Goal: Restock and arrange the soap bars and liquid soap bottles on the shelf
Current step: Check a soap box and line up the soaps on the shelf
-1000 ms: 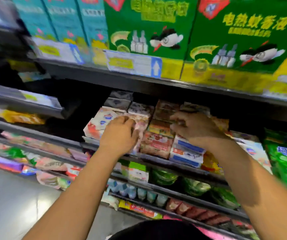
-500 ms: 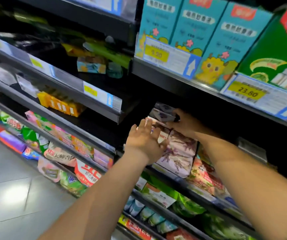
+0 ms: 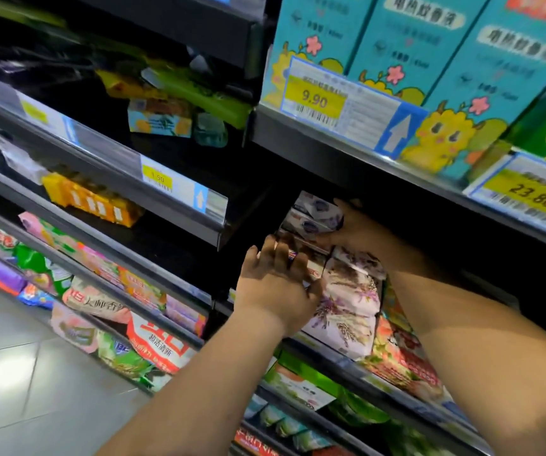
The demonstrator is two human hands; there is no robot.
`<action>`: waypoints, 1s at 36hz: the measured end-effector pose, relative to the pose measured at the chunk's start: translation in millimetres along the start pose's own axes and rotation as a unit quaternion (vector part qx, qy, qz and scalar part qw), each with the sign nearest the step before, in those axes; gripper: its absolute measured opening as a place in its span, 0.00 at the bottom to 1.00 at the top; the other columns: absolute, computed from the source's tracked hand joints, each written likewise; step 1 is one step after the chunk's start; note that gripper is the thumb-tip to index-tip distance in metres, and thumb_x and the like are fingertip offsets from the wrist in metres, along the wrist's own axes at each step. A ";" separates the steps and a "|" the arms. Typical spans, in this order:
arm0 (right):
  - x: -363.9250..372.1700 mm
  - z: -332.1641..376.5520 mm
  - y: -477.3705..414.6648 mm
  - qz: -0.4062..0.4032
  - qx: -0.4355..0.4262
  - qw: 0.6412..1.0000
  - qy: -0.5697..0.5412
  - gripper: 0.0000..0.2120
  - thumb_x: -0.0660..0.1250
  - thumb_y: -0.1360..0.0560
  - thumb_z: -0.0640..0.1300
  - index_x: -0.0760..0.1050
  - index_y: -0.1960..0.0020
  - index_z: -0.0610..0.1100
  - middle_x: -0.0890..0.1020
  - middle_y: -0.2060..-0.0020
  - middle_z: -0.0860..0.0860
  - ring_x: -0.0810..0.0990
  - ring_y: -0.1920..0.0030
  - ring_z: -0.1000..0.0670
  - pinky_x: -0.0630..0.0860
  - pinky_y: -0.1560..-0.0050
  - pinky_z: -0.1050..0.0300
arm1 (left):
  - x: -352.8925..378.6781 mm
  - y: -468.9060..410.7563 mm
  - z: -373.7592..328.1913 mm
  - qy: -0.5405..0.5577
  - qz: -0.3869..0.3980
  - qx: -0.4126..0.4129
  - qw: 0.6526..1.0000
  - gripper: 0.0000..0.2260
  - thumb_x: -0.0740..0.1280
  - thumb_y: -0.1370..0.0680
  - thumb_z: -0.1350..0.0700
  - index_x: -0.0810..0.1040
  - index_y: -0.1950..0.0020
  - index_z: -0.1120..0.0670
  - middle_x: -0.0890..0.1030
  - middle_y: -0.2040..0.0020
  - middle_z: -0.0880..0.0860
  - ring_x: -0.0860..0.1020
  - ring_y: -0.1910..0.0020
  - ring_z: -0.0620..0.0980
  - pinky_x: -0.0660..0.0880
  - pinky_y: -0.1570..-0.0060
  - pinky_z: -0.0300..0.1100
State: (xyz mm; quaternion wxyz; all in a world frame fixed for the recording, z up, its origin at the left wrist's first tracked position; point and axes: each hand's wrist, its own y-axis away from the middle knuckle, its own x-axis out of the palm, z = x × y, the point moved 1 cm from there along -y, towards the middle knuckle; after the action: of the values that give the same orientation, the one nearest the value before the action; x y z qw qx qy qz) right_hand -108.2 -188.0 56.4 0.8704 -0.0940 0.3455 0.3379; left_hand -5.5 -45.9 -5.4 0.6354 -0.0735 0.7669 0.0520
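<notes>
Head view, left hand: the left hand (image 3: 275, 284) reaches in from the near left, forearm rising toward the shelf (image 3: 324, 348). Its fingers (image 3: 271, 255) are spread and fairly straight, and lie flat against the near face of the boxed soap bars (image 3: 314, 215). They grip nothing.
Head view, right hand: the right hand (image 3: 355, 233) is pushed far in under the upper shelf (image 3: 347, 153), wrist bent. Its thumb lies along the top of the stacked boxed soap bars and its fingers curl round their right side, holding them.
Task things: the boxed soap bars are stacked at the far left end of the shelf, between the two hands. The lavender soap packs (image 3: 347, 304) lie just right of the left hand and touch the stack. The red floral packs (image 3: 400, 353) come next on the right.
In the way: the upper shelf overhangs the stack and leaves the right hand in shadow.
Above: teal boxes (image 3: 413, 60) stand behind a 9.90 price tag (image 3: 314, 97).
Left bay: orange packs (image 3: 90, 199) lie under a 1.50 price tag (image 3: 156, 179), with detergent bags (image 3: 153, 340) on the lower shelves.
Below: green packs (image 3: 301, 380) sit one shelf down, above the grey tiled floor (image 3: 18, 373).
</notes>
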 end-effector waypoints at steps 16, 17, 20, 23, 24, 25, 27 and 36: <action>0.3 -15.8 -9.3 -0.129 0.104 0.986 -0.016 0.19 0.71 0.27 0.30 0.74 0.37 0.34 0.77 0.37 0.35 0.77 0.36 0.40 0.72 0.36 0.50 | -4.2 -3.9 0.7 -0.043 0.054 -0.002 0.998 0.30 0.43 0.19 0.35 0.52 0.20 0.46 0.49 0.19 0.54 0.43 0.20 0.57 0.46 0.23 0.57; 0.5 -15.4 -6.9 -0.142 0.109 0.984 -0.013 0.19 0.72 0.27 0.31 0.74 0.37 0.34 0.78 0.38 0.35 0.76 0.36 0.38 0.73 0.36 0.49 | -5.1 -3.7 0.6 -0.044 0.055 -0.002 0.997 0.30 0.43 0.19 0.34 0.52 0.20 0.46 0.49 0.18 0.54 0.43 0.20 0.57 0.46 0.23 0.57; 0.7 -12.5 4.1 -0.168 0.117 0.979 -0.027 0.20 0.69 0.24 0.34 0.71 0.35 0.28 0.77 0.37 0.31 0.76 0.36 0.36 0.74 0.41 0.58 | -6.0 -2.7 -0.1 -0.049 0.057 -0.002 0.997 0.30 0.43 0.19 0.34 0.53 0.20 0.46 0.49 0.19 0.54 0.43 0.20 0.56 0.47 0.24 0.57; -4.0 -16.3 21.5 -0.193 0.121 0.972 -0.052 0.17 0.68 0.22 0.36 0.73 0.38 0.26 0.78 0.40 0.30 0.76 0.39 0.35 0.70 0.56 0.73 | -5.4 -1.8 1.0 -0.052 0.064 -0.002 0.997 0.30 0.44 0.19 0.34 0.53 0.20 0.46 0.50 0.19 0.53 0.44 0.20 0.55 0.47 0.24 0.56; -5.5 -16.8 29.6 -0.206 0.120 0.970 -0.054 0.17 0.69 0.22 0.36 0.74 0.39 0.26 0.78 0.41 0.30 0.77 0.40 0.35 0.71 0.55 0.73 | -5.5 -1.9 1.2 -0.051 0.062 -0.002 0.997 0.30 0.44 0.19 0.34 0.54 0.20 0.45 0.51 0.19 0.53 0.44 0.20 0.55 0.47 0.24 0.56; -8.2 -20.8 35.1 -0.208 0.126 0.967 -0.069 0.16 0.70 0.23 0.38 0.76 0.41 0.28 0.79 0.43 0.31 0.78 0.42 0.35 0.74 0.51 0.71 | -5.2 -1.9 1.4 -0.048 0.057 0.001 0.997 0.30 0.44 0.20 0.34 0.54 0.20 0.45 0.52 0.19 0.53 0.45 0.20 0.55 0.47 0.24 0.56; -15.9 -26.1 47.1 -0.214 0.143 0.963 -0.082 0.15 0.72 0.24 0.43 0.79 0.43 0.33 0.82 0.46 0.36 0.81 0.47 0.39 0.78 0.49 0.65 | -5.2 -2.9 1.1 -0.041 0.050 0.005 0.998 0.30 0.44 0.20 0.33 0.55 0.21 0.45 0.53 0.20 0.52 0.46 0.20 0.54 0.49 0.24 0.56; -33.3 -54.3 100.9 -0.221 0.141 0.962 -0.078 0.20 0.82 0.37 0.50 0.77 0.49 0.57 0.83 0.48 0.53 0.81 0.45 0.47 0.77 0.37 0.43 | -32.6 -45.3 6.3 0.127 -0.009 -0.073 0.989 0.19 0.58 0.21 0.38 0.78 0.47 0.53 0.79 0.48 0.54 0.78 0.46 0.58 0.76 0.46 0.51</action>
State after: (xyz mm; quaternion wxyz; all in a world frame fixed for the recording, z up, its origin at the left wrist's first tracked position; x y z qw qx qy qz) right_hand -221.1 -150.9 45.2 0.9520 -0.0180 0.2916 0.0916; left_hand 14.6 -87.9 26.1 0.5266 -0.1331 0.8345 0.0924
